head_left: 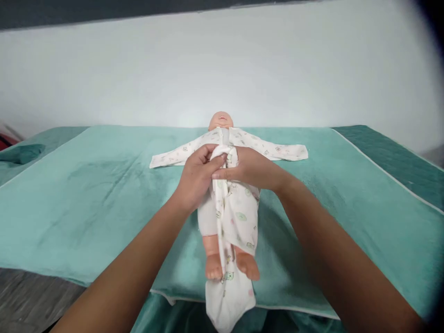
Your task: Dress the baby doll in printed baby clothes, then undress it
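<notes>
A baby doll [221, 121] lies on its back with its bare feet towards me. It wears a white printed long-sleeved garment [277, 151], sleeves spread out to both sides. Over its middle, my left hand [200, 173] pinches gathered white cloth between thumb and fingers. My right hand [248, 169] grips the same cloth from the other side, its thumb close to the left one. A loose printed flap [241, 215] covers one leg, and another part of the cloth [229, 300] hangs between the feet past the bed edge. The doll's waist is hidden behind my hands.
A teal cover [104, 199] spreads beneath the doll, with darker teal cloth [391, 162] at the right side. Behind stands a white wall [222, 64]. Grey wood-look floor [34, 298] shows at the lower left, below the cover's front edge.
</notes>
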Demonstrator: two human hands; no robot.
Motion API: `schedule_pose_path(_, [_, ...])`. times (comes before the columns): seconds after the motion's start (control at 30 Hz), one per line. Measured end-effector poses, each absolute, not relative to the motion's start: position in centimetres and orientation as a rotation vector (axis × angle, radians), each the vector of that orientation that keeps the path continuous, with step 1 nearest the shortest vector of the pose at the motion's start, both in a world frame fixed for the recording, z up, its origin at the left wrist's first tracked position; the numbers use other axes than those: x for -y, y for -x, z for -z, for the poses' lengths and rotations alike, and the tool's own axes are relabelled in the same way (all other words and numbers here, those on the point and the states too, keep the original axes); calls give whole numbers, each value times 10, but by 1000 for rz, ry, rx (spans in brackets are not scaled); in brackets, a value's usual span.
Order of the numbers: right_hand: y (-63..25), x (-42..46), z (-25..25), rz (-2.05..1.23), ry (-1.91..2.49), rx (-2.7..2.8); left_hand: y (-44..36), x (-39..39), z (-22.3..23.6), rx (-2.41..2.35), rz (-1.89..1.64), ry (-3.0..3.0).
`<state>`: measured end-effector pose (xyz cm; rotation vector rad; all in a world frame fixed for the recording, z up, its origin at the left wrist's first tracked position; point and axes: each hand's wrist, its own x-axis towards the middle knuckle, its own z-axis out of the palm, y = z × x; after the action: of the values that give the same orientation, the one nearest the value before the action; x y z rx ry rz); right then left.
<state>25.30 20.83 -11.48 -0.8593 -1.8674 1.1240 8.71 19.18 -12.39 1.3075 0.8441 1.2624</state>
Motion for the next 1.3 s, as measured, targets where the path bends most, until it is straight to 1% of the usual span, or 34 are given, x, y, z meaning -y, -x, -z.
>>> schedule_pose_path(0.07, [-251,-220,124,-1300,832,1753,-93,-199,121,-854,-1278,-1274])
schedule_pose_path(0.17, [-254,-230,150,-1485,805,1482,-95,-204,122,-867,-1181,-1265])
schedule_pose_path(0.3, [-261,-232,167,-1510,718,1342,-80,-202,123,-923,-963,-1300])
schedule_pose_path(0.4, [-263,-231,163,-1551,674,1346,-64,-199,123,-969,-699,-1389])
schedule_pose_path(0.43, [-263,-231,160,-1555,673,1363,-60,-199,125,-969,-678,-1402])
schedule_pose_path(0.47, [-264,-229,157,-1556,674,1391,-58,-198,128,-961,-715,-1396])
schedule_pose_path(0.57, [-263,-224,147,-1605,670,1570,-60,-198,138,-912,-1015,-1287])
schedule_pose_path(0.63, [-262,-219,142,-1648,678,1742,-65,-199,144,-889,-1153,-1210])
schedule_pose_path(0.73, [-261,-213,139,-1632,734,1897,-72,-198,147,-906,-1211,-1179])
schedule_pose_path(0.9, [-256,-207,141,-1673,674,1813,-84,-191,144,-1035,-1284,-1259])
schedule_pose_path(1.0, [-253,-204,139,-1539,814,1892,-93,-189,141,-1131,-1346,-1300])
schedule_pose_path(1.1, [-251,-203,141,-1462,862,1890,-99,-189,137,-1164,-1327,-1319])
schedule_pose_path(1.3, [-252,-209,155,-1588,684,1555,-72,-181,135,-1106,-1055,-1429])
